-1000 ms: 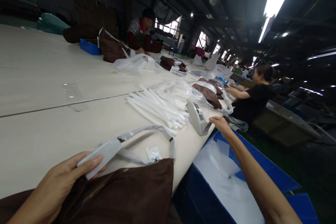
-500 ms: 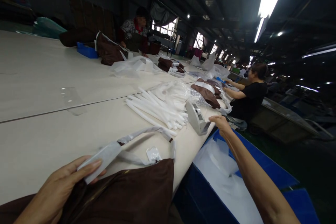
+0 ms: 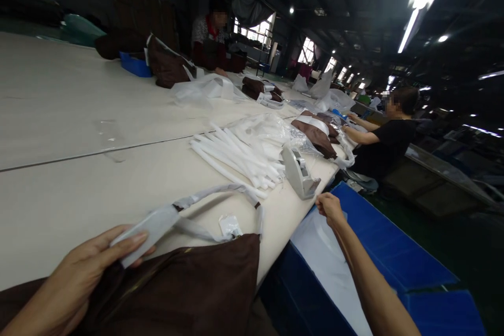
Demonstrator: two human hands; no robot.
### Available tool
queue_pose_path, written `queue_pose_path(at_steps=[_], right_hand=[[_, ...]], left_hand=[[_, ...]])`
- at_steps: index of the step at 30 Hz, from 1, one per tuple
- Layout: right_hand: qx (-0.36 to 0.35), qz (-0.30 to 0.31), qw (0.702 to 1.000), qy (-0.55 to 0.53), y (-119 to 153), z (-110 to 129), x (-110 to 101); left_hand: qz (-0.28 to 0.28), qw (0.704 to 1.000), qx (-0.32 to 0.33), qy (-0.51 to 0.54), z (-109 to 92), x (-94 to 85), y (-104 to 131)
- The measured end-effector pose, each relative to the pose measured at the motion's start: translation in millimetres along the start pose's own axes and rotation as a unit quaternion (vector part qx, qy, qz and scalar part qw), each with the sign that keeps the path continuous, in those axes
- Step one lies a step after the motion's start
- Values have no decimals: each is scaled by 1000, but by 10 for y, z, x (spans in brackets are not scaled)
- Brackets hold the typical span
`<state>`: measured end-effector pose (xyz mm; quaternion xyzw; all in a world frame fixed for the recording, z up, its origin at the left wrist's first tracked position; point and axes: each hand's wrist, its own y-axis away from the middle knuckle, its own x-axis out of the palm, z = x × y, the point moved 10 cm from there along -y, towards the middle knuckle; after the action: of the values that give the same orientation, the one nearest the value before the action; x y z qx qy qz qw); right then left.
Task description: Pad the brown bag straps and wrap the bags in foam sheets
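My left hand is closed around the white-wrapped strap of a brown bag, thumb on top. The bag lies at the near table edge, its zipper facing up, and a small clear packet hangs by the strap. My right hand is closed in a pinch just below and right of a grey tape dispenser, apart from it. Whatever is between those fingertips is too small to make out. White foam tubes lie in a loose pile left of the dispenser.
A blue bin with white sheets inside stands against the table's right edge. Further along the table lie brown bags and clear plastic. One co-worker works at the right, another person across the table.
My right hand has drawn back and down from the dispenser's cutting edge, its fingers curling tighter. My left hand keeps its hold on the strap. The view has shifted slightly.
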<state>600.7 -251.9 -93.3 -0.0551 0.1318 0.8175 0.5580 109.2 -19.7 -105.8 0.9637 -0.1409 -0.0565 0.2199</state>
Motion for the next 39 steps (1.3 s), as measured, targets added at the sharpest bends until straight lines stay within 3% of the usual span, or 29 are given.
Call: queue_pose_path(at_steps=[2,5,8,11,13,16,18,22,26,33,39], right_hand=[[6,15,1000,-22,180,-67,50],[11,87,994,-65,548,-51,319],[-18,225,964,-141,1082,255,886],[-45,371,907,-192,1818,639,1568],[-45,450,867,-210,2299,770,1995],[-38,522,828,-200,2795,723,2493],[-30,530,829,-174,2916,579,2693],[-25,494,859,-134,2868,353,2807],[-23,475,872,-115,2824,285,2806],[-17,493,859,-136,2858,240,2865],[-12,502,851,-155,2852,196,2890]], left_hand=[[61,998,-7,30,-13,99,46],[83,995,43,39,-121,145,105],[87,993,73,43,-137,172,105],[91,991,95,39,-126,186,113],[99,988,113,40,-144,202,142],[113,983,134,56,-184,222,192],[116,981,138,71,-197,224,206],[124,977,151,86,-208,232,210],[132,974,159,88,-200,234,206],[163,969,142,121,-194,284,222],[152,970,148,115,-209,249,228]])
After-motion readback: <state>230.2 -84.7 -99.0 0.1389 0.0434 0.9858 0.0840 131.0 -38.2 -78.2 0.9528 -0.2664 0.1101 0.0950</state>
